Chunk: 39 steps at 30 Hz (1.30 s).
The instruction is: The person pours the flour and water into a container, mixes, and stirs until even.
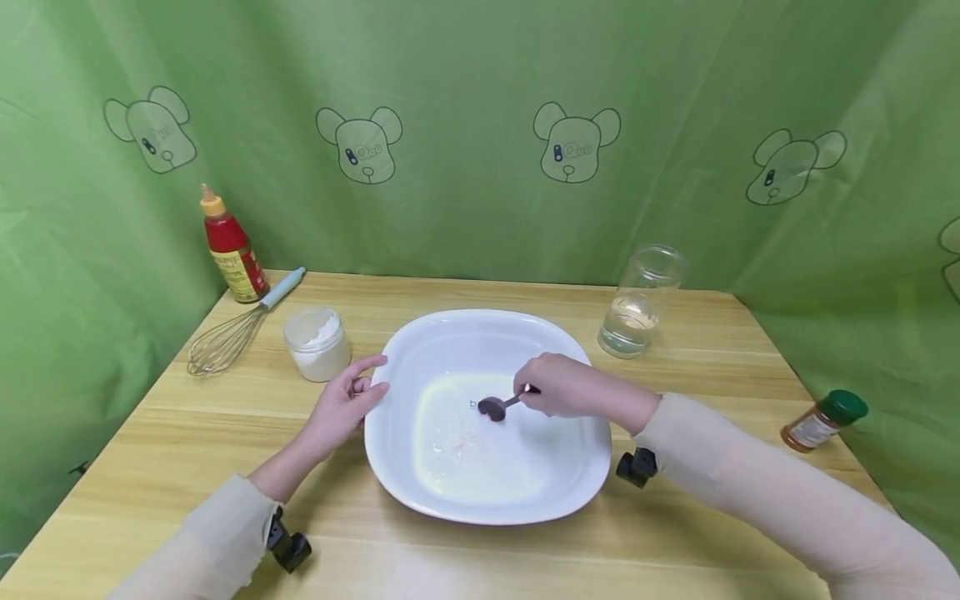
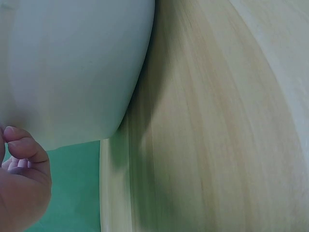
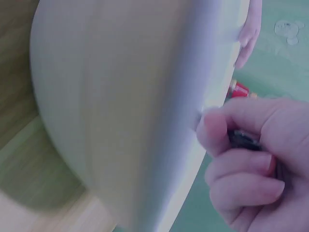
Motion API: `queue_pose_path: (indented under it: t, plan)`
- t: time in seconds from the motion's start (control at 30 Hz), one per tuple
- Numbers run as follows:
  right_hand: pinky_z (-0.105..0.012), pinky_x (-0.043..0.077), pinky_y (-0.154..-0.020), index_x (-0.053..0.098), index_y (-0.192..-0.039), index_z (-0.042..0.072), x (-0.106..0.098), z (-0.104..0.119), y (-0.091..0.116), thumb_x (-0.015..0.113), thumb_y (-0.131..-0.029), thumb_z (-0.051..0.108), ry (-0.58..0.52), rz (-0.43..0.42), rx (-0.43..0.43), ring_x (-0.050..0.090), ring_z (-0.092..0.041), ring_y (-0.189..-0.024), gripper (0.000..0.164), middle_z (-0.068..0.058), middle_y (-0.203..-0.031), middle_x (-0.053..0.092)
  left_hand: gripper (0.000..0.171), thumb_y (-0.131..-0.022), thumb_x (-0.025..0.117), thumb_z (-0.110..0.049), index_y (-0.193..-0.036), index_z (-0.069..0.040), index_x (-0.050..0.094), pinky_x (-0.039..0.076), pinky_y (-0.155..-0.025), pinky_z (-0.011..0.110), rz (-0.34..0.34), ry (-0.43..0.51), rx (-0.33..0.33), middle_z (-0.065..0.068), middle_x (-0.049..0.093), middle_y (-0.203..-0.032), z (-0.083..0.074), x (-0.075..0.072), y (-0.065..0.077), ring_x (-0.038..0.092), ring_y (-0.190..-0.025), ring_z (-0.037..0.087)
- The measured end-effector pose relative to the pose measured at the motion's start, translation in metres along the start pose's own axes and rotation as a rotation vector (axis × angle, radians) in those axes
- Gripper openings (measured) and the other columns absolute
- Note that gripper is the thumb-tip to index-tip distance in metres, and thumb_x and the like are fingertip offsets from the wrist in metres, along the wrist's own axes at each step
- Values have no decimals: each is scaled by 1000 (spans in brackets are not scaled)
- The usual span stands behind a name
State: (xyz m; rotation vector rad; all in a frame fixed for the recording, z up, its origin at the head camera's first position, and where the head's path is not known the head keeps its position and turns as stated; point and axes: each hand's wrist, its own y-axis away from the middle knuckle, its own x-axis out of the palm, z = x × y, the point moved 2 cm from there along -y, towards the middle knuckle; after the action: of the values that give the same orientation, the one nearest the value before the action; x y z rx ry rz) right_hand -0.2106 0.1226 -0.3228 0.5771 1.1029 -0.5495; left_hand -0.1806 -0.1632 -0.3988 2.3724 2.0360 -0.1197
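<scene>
A wide white basin (image 1: pixel 480 340) stands in the middle of the wooden table, with a small wet-looking patch and pale bits on its bottom. At the basin's left rim, my left hand (image 1: pixel 341 412) grips the edge between thumb and fingers. My right hand (image 1: pixel 557 385) reaches over the right side of the basin and holds a small dark spoon (image 1: pixel 492 408) by its handle. The spoon's bowl hangs low over the middle of the basin. In the right wrist view, curled fingers (image 3: pixel 244 179) wrap the handle, and the basin wall hides the spoon's bowl.
Left of the basin stand a jar of white powder (image 1: pixel 318 346), a whisk (image 1: pixel 243 325) and a red sauce bottle (image 1: pixel 232 250). A glass of clear liquid (image 1: pixel 633 312) is behind on the right. A green-capped spice jar (image 1: pixel 821 421) sits near the right edge. Green curtains surround the table.
</scene>
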Motion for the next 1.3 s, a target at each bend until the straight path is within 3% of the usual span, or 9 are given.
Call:
queue_pose_path:
  t: [0.13, 0.3, 0.47, 0.57, 0.73, 0.93, 1.1, 1.3]
  plan:
    - [-21, 42, -49, 69, -86, 5, 1, 13, -2, 54, -87, 0, -59, 52, -68, 48, -5, -48, 16, 5, -63, 55, 44, -91, 56, -6, -133, 0, 42, 36, -41, 21, -2, -2, -3, 4, 46, -68, 0, 0, 0, 41, -47, 8]
    - [-20, 43, -55, 71, -84, 6, 1, 20, -2, 56, -85, 1, -5, 106, -146, 48, -5, -56, 15, 5, -70, 60, 44, -91, 56, -6, -132, -1, 42, 36, -41, 20, -3, -7, -2, 4, 46, -68, 0, 0, 0, 41, -46, 8]
    - [-21, 44, -56, 70, -78, 6, -3, 13, -5, 57, -82, -3, 78, 1, -172, 49, -6, -58, 16, 3, -69, 61, 44, -91, 56, -7, -132, -1, 42, 36, -42, 20, -4, -15, 4, 4, 46, -69, 1, -2, 0, 41, -47, 8]
    - [-21, 44, -58, 69, -80, 6, -2, 10, -9, 57, -83, -4, 70, -41, -199, 49, -6, -59, 16, 3, -71, 62, 43, -91, 56, -7, -132, -2, 42, 37, -42, 20, -8, -11, 4, 4, 46, -69, 1, -2, 1, 43, -48, 8]
    - [-20, 44, -60, 71, -88, 5, 3, 15, -9, 57, -88, 1, -4, 62, -236, 49, -4, -62, 15, 4, -77, 64, 44, -91, 55, -6, -133, -2, 42, 40, -42, 20, -8, -9, 2, 4, 46, -69, 1, -2, 1, 45, -49, 9]
    - [-22, 43, -59, 68, -85, 7, -3, 16, -7, 53, -89, 2, 6, 138, -166, 48, -6, -61, 17, 5, -73, 60, 44, -91, 56, -6, -133, -2, 42, 36, -42, 19, -7, -2, 7, 3, 45, -69, 3, -2, 1, 42, -47, 8]
    - [-22, 38, -56, 52, -82, 10, -8, 9, -6, 46, -89, 3, 13, 181, -56, 42, -8, -58, 12, 4, -66, 49, 44, -91, 56, -7, -133, -1, 42, 37, -41, 19, -3, -1, 4, 4, 45, -69, 2, -1, 1, 43, -48, 8]
    - [-22, 38, -54, 51, -76, 12, -10, 4, -5, 50, -87, 1, -42, 113, -74, 42, -7, -56, 15, 6, -62, 48, 45, -91, 56, -6, -133, 0, 41, 38, -42, 19, -2, 8, 2, 4, 46, -69, 0, 1, 1, 45, -49, 8]
